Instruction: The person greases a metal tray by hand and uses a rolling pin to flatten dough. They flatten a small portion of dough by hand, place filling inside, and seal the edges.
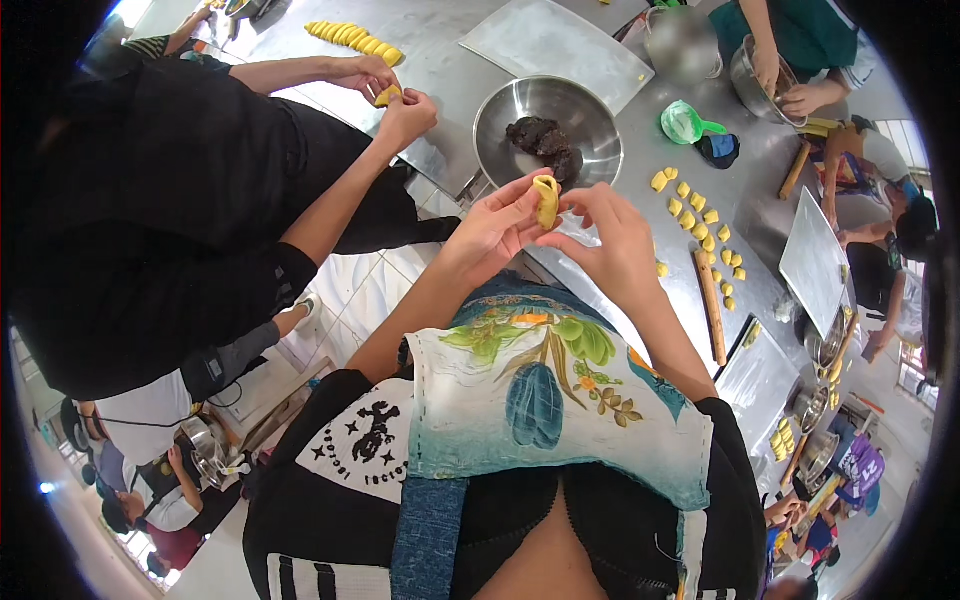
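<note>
My left hand (491, 225) holds a piece of yellow dough (547, 204), folded into a narrow pocket with a dark opening at its top. Beside it, my right hand (611, 240) has its thumb and fingers apart, the fingertips close to the dough's right side. Whether they touch it I cannot tell. Just beyond my hands a round steel pan (600, 112) stands on the metal table, with a lump of dark brown paste (541, 141) in it. Several small pieces of yellow dough (697, 202) lie on the table to the right.
A wooden rolling pin (709, 307) lies right of my arm. Behind the pan is a metal sheet (555, 49); a green scoop of white powder (684, 122) stands at right. On my left, a co-worker's hands (397, 112) hold yellow dough near a row of shaped pieces (352, 39).
</note>
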Available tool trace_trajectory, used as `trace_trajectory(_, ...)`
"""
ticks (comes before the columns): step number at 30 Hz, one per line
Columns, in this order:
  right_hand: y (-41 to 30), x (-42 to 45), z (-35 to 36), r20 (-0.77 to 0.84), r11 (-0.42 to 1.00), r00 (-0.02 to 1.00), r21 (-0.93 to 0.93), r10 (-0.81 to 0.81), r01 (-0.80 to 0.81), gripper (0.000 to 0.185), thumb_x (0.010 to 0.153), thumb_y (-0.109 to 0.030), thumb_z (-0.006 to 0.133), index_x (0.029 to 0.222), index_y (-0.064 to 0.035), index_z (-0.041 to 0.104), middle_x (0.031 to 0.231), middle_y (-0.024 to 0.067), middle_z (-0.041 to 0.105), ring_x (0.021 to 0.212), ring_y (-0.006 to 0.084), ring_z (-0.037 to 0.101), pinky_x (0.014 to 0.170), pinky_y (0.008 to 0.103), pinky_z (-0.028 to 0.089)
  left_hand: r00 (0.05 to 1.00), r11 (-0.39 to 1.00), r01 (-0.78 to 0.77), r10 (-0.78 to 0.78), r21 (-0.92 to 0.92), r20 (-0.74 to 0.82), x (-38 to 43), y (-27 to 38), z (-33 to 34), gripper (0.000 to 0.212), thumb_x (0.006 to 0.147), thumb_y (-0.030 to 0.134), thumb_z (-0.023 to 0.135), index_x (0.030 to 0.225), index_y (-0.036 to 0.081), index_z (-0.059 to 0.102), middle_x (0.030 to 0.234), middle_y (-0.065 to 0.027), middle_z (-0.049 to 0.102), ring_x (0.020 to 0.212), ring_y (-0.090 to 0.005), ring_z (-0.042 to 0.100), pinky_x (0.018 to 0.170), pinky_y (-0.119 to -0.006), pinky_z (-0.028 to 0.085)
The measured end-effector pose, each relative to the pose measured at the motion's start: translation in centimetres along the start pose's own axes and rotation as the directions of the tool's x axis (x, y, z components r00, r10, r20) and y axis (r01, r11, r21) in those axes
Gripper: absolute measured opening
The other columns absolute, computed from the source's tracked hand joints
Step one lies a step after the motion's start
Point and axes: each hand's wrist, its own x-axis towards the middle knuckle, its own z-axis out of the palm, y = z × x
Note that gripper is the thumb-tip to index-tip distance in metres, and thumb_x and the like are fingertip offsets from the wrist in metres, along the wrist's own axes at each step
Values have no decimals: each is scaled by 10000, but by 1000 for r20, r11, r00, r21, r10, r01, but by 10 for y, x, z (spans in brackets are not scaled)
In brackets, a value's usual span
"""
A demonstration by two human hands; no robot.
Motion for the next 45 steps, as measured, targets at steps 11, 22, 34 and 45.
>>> trace_trajectory(11, 17, -6, 4, -230, 917, 907, -275, -353, 287, 362, 644, -139, 754, 996, -115, 671, 1044, -21, 647, 922, 203, 595, 803, 360, 418, 998, 998, 54, -55, 13, 15, 12, -6, 5, 379, 990, 181, 498, 1336, 27, 481, 1202, -72, 600, 1045, -142, 614, 880, -288, 537)
trace_trajectory(22, 18, 3, -16, -201, 994, 975, 79, 95, -81, 511, 647, -274, 827, 1100, -102, 666, 1189, 34, 548, 1120, 266, 477, 916, 390, 402, 988, 959, 90, -119, 269, 93, 13, 4, 12, 449, 970, 194, 539, 1366, 9, 439, 1234, -120, 579, 1130, -203, 589, 962, -339, 505)
trace_trajectory(34, 37, 8, -25, 311, 822, 949, 527, 52, -217, 368, 768, -166, 746, 1123, -92, 687, 1051, 45, 637, 987, 191, 565, 906, 321, 428, 965, 933, 255, -261, 252, -10, 10, 4, 6, 409, 979, 226, 513, 1306, -12, 452, 1142, -129, 606, 1031, -207, 644, 857, -273, 569)
trace_trajectory(45, 48, 8, -14, 305, 757, 952, 614, 35, -225, 212, 740, -65, 749, 951, -56, 725, 987, 48, 688, 963, 173, 592, 881, 311, 449, 957, 934, 290, -290, 208, -29, 5, 4, 1, 326, 966, 215, 545, 1180, -31, 535, 1108, -145, 627, 996, -249, 662, 850, -268, 575)
